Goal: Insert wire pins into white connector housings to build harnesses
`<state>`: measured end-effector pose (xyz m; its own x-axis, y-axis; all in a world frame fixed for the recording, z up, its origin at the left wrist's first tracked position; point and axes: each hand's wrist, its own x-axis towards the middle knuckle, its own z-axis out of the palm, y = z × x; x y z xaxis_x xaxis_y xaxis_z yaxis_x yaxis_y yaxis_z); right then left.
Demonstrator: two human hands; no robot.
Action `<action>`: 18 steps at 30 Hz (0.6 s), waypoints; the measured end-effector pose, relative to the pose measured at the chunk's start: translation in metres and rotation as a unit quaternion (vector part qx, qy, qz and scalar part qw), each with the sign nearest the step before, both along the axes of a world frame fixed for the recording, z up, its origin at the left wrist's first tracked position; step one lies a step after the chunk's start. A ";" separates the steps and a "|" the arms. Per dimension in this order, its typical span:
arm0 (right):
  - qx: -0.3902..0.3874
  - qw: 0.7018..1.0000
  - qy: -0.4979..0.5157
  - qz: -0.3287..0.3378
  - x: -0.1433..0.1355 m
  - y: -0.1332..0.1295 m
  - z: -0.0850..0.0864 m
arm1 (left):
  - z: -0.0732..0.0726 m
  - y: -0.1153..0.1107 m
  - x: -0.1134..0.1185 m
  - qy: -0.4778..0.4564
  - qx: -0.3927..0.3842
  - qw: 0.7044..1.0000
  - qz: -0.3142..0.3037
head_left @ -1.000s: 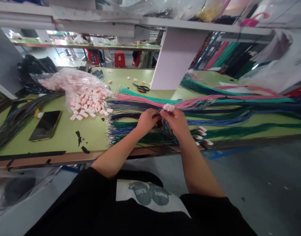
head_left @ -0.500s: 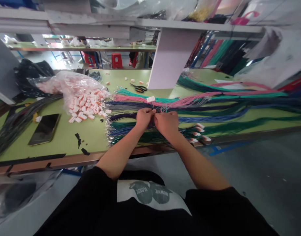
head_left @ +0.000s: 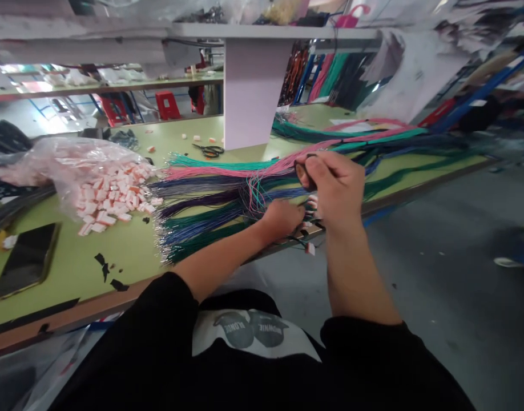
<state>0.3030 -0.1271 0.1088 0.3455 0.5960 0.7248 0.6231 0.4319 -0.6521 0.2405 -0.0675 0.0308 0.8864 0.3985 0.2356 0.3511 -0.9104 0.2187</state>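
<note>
Hands [head_left: 339, 184] over the wire bundles [head_left: 210, 200], silvery ends [head_left: 162, 235] leftward.

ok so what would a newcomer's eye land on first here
Probably the bundles of green, pink, blue and dark wires, laid side by side across the green tabletop in front of the person. Next comes the heap of small white-and-orange pieces by a clear plastic bag, left of the wires. The right hand, higher in the picture than the left hand, would likely catch the eye too.
</note>
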 end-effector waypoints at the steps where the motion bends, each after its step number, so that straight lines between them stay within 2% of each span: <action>1: 0.007 1.000 0.027 -0.006 0.006 0.001 0.000 | -0.007 -0.004 0.003 0.003 0.006 1.000 -0.018; 4: 0.013 0.996 0.082 -0.018 0.016 0.001 -0.005 | -0.017 0.003 0.004 -0.029 -0.038 0.996 -0.069; 6: 0.015 0.995 0.097 -0.019 0.017 0.000 -0.007 | -0.010 0.018 -0.002 -0.066 -0.091 0.991 -0.075; 7: 0.021 0.995 0.100 -0.018 0.017 0.000 -0.006 | -0.004 0.026 -0.006 -0.086 -0.109 0.989 -0.058; 10: 0.049 0.993 0.108 -0.001 0.011 0.003 -0.003 | 0.012 0.039 -0.026 -0.078 -0.105 0.991 -0.039; 12: 0.051 0.994 0.096 0.010 0.003 0.007 -0.003 | 0.015 0.034 -0.047 -0.014 -0.068 0.995 -0.073; 14: 0.022 0.999 0.044 0.020 -0.011 0.013 -0.005 | 0.011 0.020 -0.074 0.039 -0.036 0.995 -0.089; 16: -0.027 0.997 -0.049 0.044 -0.034 0.022 -0.011 | 0.006 0.002 -0.107 0.028 -0.017 0.998 -0.049; 18: -0.082 0.978 -0.165 0.098 -0.066 0.035 -0.020 | 0.005 -0.014 -0.144 0.031 -0.033 0.998 -0.037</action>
